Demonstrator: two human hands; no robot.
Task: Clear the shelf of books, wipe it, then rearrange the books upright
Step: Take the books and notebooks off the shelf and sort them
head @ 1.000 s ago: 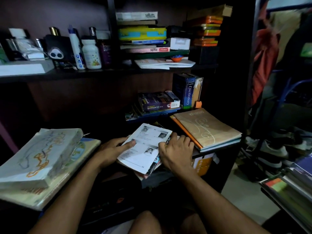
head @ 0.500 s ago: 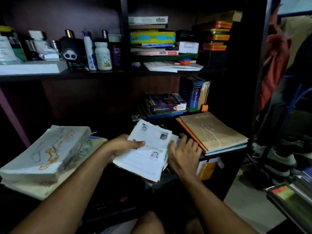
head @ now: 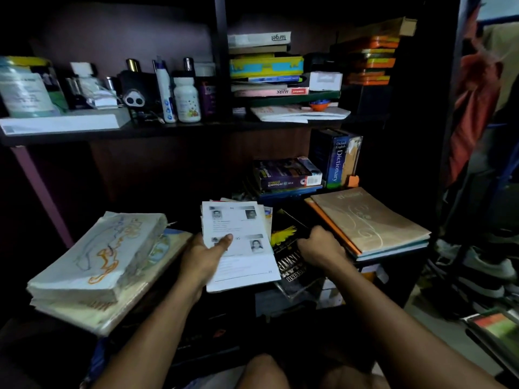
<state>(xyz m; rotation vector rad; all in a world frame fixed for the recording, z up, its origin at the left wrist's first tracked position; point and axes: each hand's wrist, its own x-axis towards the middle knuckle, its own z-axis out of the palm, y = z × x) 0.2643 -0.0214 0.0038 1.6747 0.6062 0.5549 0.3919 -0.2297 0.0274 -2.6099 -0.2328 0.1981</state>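
With the left hand (head: 206, 258) gripping the booklets (head: 238, 245), the right hand (head: 320, 247), curled on the black book (head: 289, 248), should lift squarely.

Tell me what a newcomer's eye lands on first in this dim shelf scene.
First, the white booklet with small portrait photos, held at the centre in the left hand, thumb on its page. Beside it the right hand has its grip on a black book with a yellow design. Then the pale bundle of papers lying flat at lower left, and the blue Dictionary standing upright behind.
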